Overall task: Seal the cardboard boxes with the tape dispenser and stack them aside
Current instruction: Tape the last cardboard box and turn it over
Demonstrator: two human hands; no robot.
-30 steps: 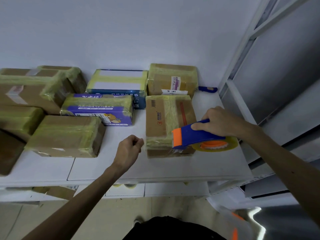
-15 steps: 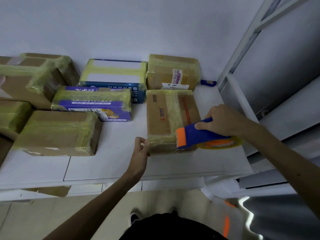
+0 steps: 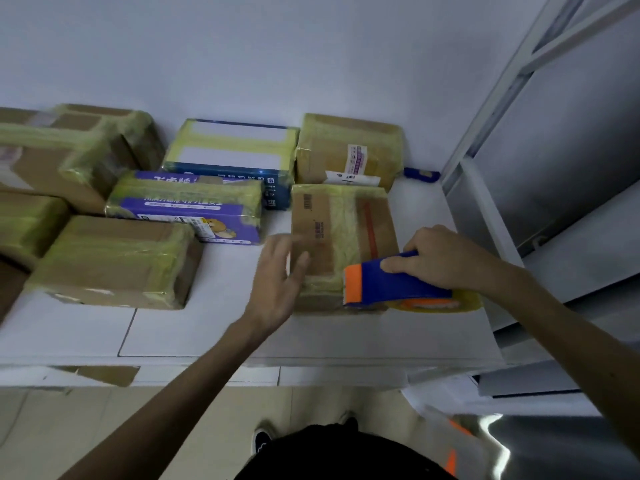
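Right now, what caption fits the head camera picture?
Right hand holds tape dispenser on a box; open left hand beside it.

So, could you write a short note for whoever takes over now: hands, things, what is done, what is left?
Left hand: open, fingers spread at the left edge of the brown box; blurred, contact unclear.
Right hand: grips the tape dispenser at the box's near right corner.
Done: tape runs over the box top; taped boxes lie left and behind on the table.
Left: probably cut the tape, stack this box aside.
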